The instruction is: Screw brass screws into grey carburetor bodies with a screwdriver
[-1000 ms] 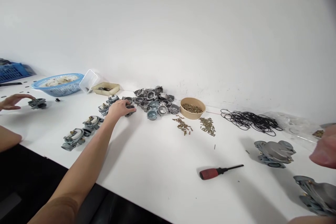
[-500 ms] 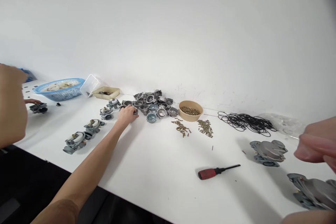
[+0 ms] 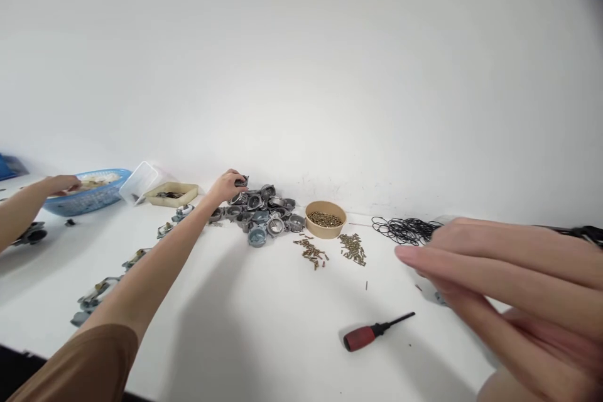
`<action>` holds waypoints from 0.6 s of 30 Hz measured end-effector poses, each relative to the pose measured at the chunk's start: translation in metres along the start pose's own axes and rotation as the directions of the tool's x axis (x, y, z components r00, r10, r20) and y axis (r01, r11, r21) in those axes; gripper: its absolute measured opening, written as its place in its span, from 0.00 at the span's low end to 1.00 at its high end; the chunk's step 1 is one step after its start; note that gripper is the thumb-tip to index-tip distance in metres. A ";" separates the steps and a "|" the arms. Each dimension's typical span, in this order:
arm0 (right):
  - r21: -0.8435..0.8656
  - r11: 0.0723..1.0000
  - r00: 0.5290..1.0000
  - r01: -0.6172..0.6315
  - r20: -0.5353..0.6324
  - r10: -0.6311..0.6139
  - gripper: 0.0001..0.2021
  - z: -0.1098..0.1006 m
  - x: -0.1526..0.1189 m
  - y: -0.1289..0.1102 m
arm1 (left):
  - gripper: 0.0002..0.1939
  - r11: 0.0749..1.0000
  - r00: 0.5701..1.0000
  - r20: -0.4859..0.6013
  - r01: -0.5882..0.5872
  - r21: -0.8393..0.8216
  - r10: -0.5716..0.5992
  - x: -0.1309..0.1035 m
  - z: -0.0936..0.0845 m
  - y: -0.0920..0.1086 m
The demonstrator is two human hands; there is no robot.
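1. Since half a second ago, a co-worker's hand [image 3: 66, 183] at far left has gone into the blue basket [image 3: 89, 203]; the wearer's left hand [image 3: 227, 187] has shifted from the near edge of the heap of metal cups [image 3: 264, 217] to its upper left side; the right hand [image 3: 513, 282] has come inward and now looms large. The whole view has swung slightly too.

2. Next to the basket, a clear plastic box [image 3: 140, 181] leans beside a cream tray [image 3: 164, 202] holding small dark parts.

3. Nearer the wearer, metal housings with white parts on top [image 3: 101, 292] stand in a slanting row on the white bench [image 3: 282, 320], partly hidden by the outstretched left arm.

4. At the heap's upper left, the left fingers look closed around a grey metal cup [image 3: 244, 181]. From where I stand, I cannot tell whether it touches the others. I judge the step to be picking one cup; the next move calls for lifting it without dragging its neighbours.

5. Right of the heap sits a tan bowl [image 3: 325, 232] of brass pieces, with two loose patches of brass pieces [image 3: 353, 250] before it. A red-handled screwdriver [image 3: 360, 338] lies nearer.

6. Farther right, tangled black rings [image 3: 402, 230] lie behind the right hand, which is blurred; I cannot tell whether its fingers are closed or pinch anything.
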State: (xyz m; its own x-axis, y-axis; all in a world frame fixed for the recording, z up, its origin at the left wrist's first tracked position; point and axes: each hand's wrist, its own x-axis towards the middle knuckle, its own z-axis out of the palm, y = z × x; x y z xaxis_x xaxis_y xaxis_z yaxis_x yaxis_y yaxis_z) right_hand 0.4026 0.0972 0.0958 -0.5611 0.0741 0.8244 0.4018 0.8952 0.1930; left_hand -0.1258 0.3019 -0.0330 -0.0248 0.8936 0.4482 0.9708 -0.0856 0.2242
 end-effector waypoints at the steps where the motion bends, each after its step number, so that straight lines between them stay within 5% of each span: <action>1: 0.031 0.999 1.000 0.009 0.000 -0.009 0.15 0.001 0.006 -0.004 | 0.18 1.000 1.000 0.026 -0.015 -0.020 0.015 0.015 0.002 -0.001; 5: 0.083 0.997 1.000 0.007 -0.028 -0.005 0.17 0.005 0.013 -0.010 | 0.23 0.997 0.996 0.088 -0.015 -0.077 0.022 0.044 0.019 -0.004; 9: 0.096 0.995 0.999 -0.002 -0.054 0.007 0.18 0.005 0.009 -0.009 | 0.24 0.991 0.990 0.127 -0.050 -0.123 0.065 0.038 0.034 -0.007; 18: 0.094 0.995 0.998 -0.028 -0.048 0.033 0.16 0.006 0.009 -0.009 | 0.25 0.989 0.980 0.173 -0.073 -0.131 0.095 0.033 0.030 -0.012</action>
State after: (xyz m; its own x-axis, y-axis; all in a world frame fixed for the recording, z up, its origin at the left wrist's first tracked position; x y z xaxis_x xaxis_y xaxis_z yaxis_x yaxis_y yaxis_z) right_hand 0.3897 0.0922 0.0985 -0.5121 0.0824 0.8549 0.3478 0.9300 0.1187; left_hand -0.1313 0.3461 -0.0472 0.1098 0.9441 0.3108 0.9305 -0.2076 0.3019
